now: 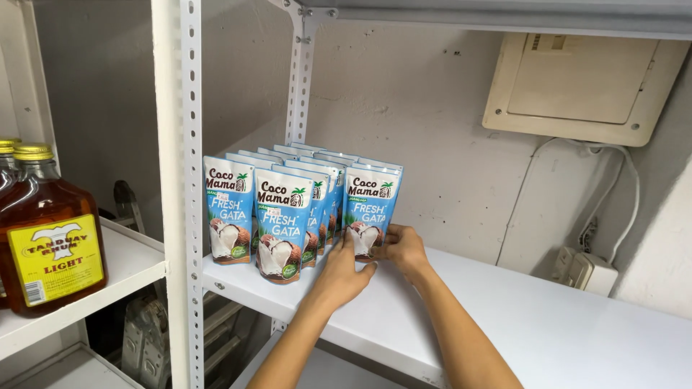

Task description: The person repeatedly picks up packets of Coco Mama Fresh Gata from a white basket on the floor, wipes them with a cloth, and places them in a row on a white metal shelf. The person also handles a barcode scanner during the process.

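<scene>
Gripping the lower part of a blue-and-white stand-up pouch from both sides, the two hands meet at the front of the right-hand row on a white shelf. Left hand: fingers held together and laid flat against the pouch's lower front, thumb side up. Right hand: fingers curled round the pouch's right lower edge, fingertips hidden behind it. Pouch upright, base on the shelf, pinched between the two sets of fingers. Just left of the left fingers, a second front pouch stands slightly forward; beyond it a third. More pouches file behind each. Well left of both hands, past a perforated white upright, an amber flat bottle with a yellow label.
</scene>
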